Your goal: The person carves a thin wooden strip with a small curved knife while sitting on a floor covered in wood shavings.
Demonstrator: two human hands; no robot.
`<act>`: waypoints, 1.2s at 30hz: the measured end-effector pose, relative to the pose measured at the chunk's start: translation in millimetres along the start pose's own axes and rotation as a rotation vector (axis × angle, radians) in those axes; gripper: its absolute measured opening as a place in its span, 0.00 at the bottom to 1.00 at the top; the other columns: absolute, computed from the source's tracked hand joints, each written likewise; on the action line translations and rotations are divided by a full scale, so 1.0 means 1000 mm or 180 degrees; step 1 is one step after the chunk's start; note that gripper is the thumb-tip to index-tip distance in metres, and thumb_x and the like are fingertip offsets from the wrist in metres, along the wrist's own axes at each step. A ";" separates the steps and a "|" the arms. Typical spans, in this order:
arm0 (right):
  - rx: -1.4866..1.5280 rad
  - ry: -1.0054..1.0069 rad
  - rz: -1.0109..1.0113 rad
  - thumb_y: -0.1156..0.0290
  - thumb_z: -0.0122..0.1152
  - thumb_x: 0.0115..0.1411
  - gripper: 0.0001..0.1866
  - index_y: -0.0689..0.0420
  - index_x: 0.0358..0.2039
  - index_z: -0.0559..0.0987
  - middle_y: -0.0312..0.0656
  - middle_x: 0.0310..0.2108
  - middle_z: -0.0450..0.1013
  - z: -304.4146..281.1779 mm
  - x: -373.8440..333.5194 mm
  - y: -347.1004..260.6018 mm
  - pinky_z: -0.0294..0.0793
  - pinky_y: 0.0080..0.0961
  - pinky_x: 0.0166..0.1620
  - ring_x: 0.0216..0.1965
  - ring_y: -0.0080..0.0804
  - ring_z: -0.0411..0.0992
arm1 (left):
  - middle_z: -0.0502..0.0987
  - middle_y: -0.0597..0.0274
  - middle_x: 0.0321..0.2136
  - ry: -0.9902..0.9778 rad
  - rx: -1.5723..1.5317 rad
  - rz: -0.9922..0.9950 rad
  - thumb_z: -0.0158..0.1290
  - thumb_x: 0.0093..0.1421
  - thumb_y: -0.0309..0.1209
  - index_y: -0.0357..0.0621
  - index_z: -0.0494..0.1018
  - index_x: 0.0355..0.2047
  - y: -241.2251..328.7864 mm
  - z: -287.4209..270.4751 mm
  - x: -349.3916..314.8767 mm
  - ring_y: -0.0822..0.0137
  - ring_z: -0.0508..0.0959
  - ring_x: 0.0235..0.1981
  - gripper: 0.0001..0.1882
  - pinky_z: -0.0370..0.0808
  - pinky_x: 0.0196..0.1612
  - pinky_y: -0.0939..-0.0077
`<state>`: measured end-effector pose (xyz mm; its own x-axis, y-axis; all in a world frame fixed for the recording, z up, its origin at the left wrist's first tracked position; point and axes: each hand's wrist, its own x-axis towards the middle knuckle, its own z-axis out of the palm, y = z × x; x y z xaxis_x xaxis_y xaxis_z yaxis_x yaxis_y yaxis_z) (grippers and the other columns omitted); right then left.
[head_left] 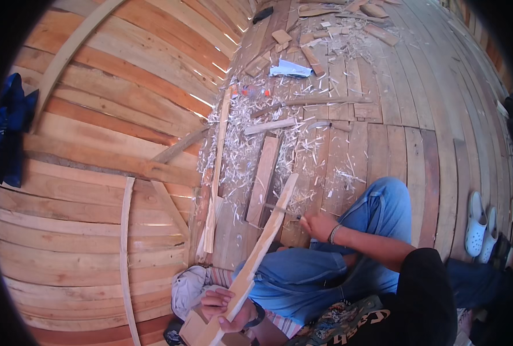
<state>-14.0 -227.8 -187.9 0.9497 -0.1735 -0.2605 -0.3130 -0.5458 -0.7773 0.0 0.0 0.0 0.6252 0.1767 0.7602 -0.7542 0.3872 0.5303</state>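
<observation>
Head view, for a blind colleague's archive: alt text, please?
A seated person's left hand grips a long wooden strip while the right hand holds a thin blade across it. Beyond, pale shavings and wood pieces litter a plank floor.

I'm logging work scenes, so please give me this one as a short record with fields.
Left: left hand grips a long wooden strip toward its near end
Right: right hand holds a thin-bladed tool, blade across the strip's far part
Legs: bent, in blue jeans
Floor: planks, pale shavings, wood pieces
Far right: light-coloured clogs
</observation>
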 end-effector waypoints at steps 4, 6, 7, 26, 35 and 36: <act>-0.0098 0.0324 -0.0190 0.55 0.43 0.66 0.19 0.60 0.38 0.70 0.63 0.25 0.73 -0.014 -0.003 0.054 0.72 0.54 0.35 0.29 0.64 0.73 | 0.52 0.68 0.18 0.0593 0.0192 -0.0048 0.46 0.55 0.39 0.50 0.52 0.17 -0.009 0.018 -0.027 0.74 0.55 0.20 0.17 0.57 0.20 0.83; -0.0121 0.0390 -0.0112 0.55 0.43 0.66 0.18 0.59 0.37 0.70 0.62 0.24 0.73 -0.012 0.014 0.049 0.72 0.54 0.35 0.29 0.65 0.72 | 0.52 0.69 0.18 0.0709 0.0385 0.0109 0.45 0.57 0.40 0.50 0.51 0.17 -0.014 0.021 -0.018 0.75 0.54 0.19 0.18 0.56 0.20 0.83; -0.0194 0.0278 -0.0108 0.55 0.42 0.66 0.18 0.60 0.37 0.70 0.62 0.25 0.73 -0.021 0.009 0.021 0.72 0.53 0.35 0.30 0.65 0.72 | 0.52 0.70 0.18 0.0729 0.0467 0.0214 0.45 0.57 0.40 0.50 0.51 0.17 -0.015 0.025 -0.013 0.75 0.54 0.19 0.18 0.55 0.20 0.83; -0.0026 0.0160 -0.0626 0.53 0.44 0.65 0.20 0.61 0.37 0.69 0.59 0.22 0.73 -0.019 0.006 -0.016 0.72 0.53 0.32 0.27 0.62 0.73 | 0.52 0.75 0.15 0.1993 0.0785 -0.0157 0.48 0.58 0.38 0.54 0.53 0.15 -0.012 0.008 0.026 0.78 0.54 0.17 0.19 0.53 0.20 0.85; -0.0433 0.0380 -0.0284 0.54 0.45 0.65 0.20 0.61 0.39 0.70 0.60 0.22 0.73 -0.014 0.041 0.030 0.73 0.50 0.32 0.27 0.62 0.73 | 0.52 0.75 0.13 0.2093 0.0826 -0.0381 0.48 0.57 0.38 0.54 0.54 0.15 -0.016 0.005 0.026 0.78 0.54 0.15 0.18 0.54 0.19 0.85; -0.0486 0.0294 -0.0303 0.54 0.45 0.65 0.20 0.61 0.39 0.70 0.60 0.22 0.73 -0.015 0.035 0.025 0.74 0.50 0.32 0.27 0.62 0.74 | 0.52 0.75 0.13 0.2071 0.0887 -0.0357 0.48 0.57 0.38 0.54 0.54 0.15 -0.015 0.006 0.025 0.78 0.54 0.15 0.18 0.54 0.19 0.85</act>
<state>11.8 -259.6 -207.9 0.9738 -0.1858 -0.1311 -0.2238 -0.6801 -0.6981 25.6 -7.2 13.3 0.6294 0.6869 0.3635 -0.6472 0.2045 0.7343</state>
